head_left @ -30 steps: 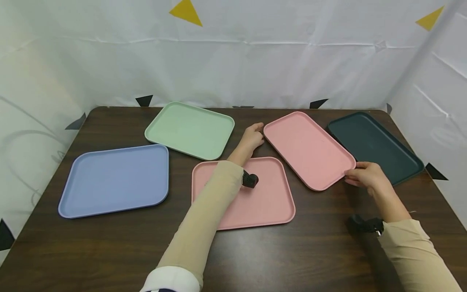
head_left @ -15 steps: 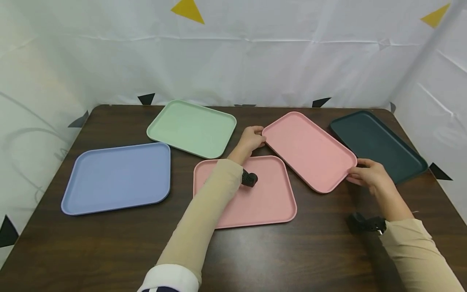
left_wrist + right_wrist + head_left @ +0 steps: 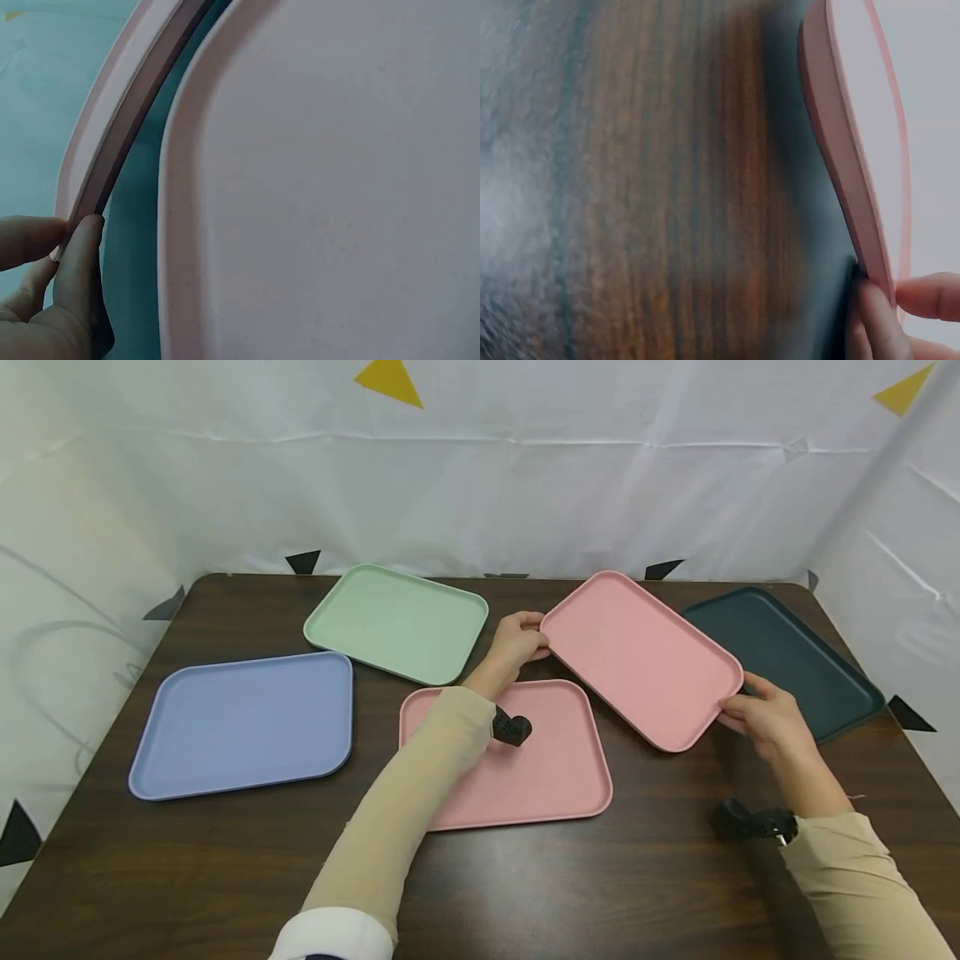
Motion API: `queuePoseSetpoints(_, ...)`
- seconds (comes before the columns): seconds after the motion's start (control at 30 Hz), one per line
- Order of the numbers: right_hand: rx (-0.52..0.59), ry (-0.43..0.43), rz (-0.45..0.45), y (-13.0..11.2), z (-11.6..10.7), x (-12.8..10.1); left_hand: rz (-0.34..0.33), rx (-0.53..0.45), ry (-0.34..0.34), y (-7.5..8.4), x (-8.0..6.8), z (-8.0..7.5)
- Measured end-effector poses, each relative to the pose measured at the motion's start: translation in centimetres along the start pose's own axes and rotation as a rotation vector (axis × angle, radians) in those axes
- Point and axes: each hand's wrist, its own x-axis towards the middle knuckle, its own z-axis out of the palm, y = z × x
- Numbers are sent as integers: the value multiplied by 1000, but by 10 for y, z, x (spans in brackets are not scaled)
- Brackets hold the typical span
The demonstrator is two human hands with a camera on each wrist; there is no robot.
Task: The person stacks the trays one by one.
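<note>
Hands pinch lifted pink tray at opposite corners: left hand, right hand. Keep level, clear the dark tray at right.

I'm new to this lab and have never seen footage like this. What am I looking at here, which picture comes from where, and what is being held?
There is no machine: a person works with two bare hands and wears three cameras. The wide picture comes from the head camera, looking down at a dark wooden table. The two close-ups come from small cameras strapped to the wrists.

Five trays are in view: a blue tray, a green tray, a dark teal tray and two pink ones. One pink tray lies flat near the person. The other, the lifted pink tray, is held at opposite ends: the left hand grips its near-left end, the right hand its right end.

The left wrist view shows fingers pinching the rim, with the flat pink tray below. The right wrist view shows the tray edge clear of the table.
</note>
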Motion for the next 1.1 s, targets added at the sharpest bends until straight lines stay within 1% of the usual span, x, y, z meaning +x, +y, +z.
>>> queuePoseSetpoints(0.17,102,65,-18,-5,1,-4,-2,1,-22,2,-6,-1)
queuePoseSetpoints(0.33,156,80,-29,-9,2,-10,6,48,-25,3,-15,-7)
queuePoseSetpoints(0.53,199,79,-49,-19,1,-15,35,139,-1,8,-27,-14)
queuePoseSetpoints(0.63,181,82,-44,-23,0,-16,60,225,-7,11,-33,-18)
queuePoseSetpoints(0.7,167,81,-34,-25,-1,-17,64,289,-41,12,-37,-22)
queuePoseSetpoints(0.8,138,77,-20,-26,-2,-20,50,378,-121,12,-43,-27)
queuePoseSetpoints(0.93,116,48,-28,-26,-1,-22,14,433,-222,12,-51,-37)
queuePoseSetpoints(1.03,90,11,-47,-27,3,-22,-6,462,-255,13,-60,-47)
queuePoseSetpoints(1.1,70,-9,-61,-28,6,-23,-13,477,-260,13,-66,-53)
